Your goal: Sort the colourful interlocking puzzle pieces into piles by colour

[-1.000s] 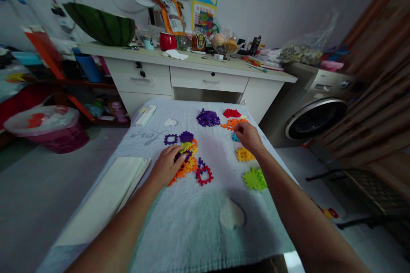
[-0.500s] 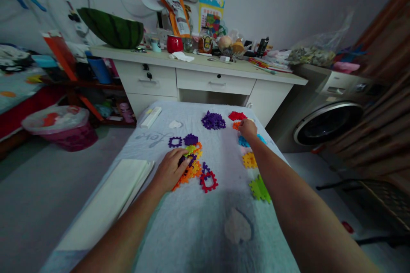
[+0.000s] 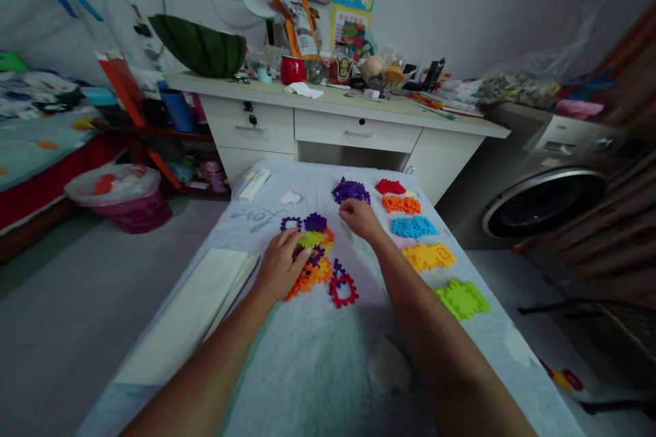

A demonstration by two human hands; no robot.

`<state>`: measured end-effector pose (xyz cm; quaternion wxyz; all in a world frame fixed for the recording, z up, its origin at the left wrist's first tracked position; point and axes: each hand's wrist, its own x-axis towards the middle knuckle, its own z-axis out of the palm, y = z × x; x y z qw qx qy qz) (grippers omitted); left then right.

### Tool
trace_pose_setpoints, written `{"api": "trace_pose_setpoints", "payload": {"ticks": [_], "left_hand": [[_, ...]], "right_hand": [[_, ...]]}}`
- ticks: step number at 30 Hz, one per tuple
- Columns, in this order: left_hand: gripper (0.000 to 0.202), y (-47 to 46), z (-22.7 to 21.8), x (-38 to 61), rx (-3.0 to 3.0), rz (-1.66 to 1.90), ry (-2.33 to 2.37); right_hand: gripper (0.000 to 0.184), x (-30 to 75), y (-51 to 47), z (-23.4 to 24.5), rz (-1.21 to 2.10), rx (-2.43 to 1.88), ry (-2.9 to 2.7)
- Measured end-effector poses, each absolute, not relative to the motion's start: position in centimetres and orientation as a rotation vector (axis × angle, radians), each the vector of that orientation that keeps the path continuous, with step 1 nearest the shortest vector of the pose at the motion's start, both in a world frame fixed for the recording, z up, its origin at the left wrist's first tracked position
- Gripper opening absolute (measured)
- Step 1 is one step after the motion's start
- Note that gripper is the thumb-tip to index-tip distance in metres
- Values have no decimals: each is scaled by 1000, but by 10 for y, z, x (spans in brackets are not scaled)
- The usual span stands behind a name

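Note:
My left hand [image 3: 281, 263] rests at the left side of a mixed pile of interlocking plastic pieces [image 3: 313, 272], mostly orange with some purple. Its fingers are apart, and the fingertips touch the pile beside a lime piece [image 3: 310, 240]. Over the middle of the cloth is my right hand [image 3: 361, 218], its fingers curled together and nothing visible in them. Just behind it lies a purple heap [image 3: 351, 190], partly covered by the hand. A purple square frame [image 3: 291, 223], a purple piece [image 3: 315, 221] and a red frame [image 3: 344, 291] lie around the mixed pile.
Down the right side run separate groups: red [image 3: 390, 186], orange [image 3: 402, 204], blue [image 3: 413, 226], yellow [image 3: 429, 256] and lime [image 3: 463, 299]. A folded white cloth [image 3: 184, 317] and a white box [image 3: 254, 185] lie at the left. Behind stands a white desk [image 3: 353, 132].
My right hand has moved left from the orange group to near the purple heap. The left hand stays at the mixed pile. The view has shifted slightly left.

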<state>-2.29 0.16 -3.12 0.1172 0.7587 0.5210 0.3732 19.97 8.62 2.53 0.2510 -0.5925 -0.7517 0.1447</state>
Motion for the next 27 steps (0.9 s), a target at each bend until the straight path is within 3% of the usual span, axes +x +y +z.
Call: {"api": "trace_pose_setpoints", "payload": {"ticks": [2,8,17,21,27], "left_hand": [[35,3,-32,-24,2237,1099,1549],[40,3,-36,-22,2286,1030,1611],[38,3,-35,-23,2335,957,1597],[38,2,-34,-22,2334,953,1593],[38,1,-34,-22,2325,947,1613]], "right_hand": [[12,179,84,16,460,-1586,-2083],[33,153,82,-4,512,-1597,-2052],[16,167,87,-14,925,-1412,-1569],[24,174,92,-17,1140,-1265,-1142],[31,187,102,-18,1008,-1136,-823]]}}
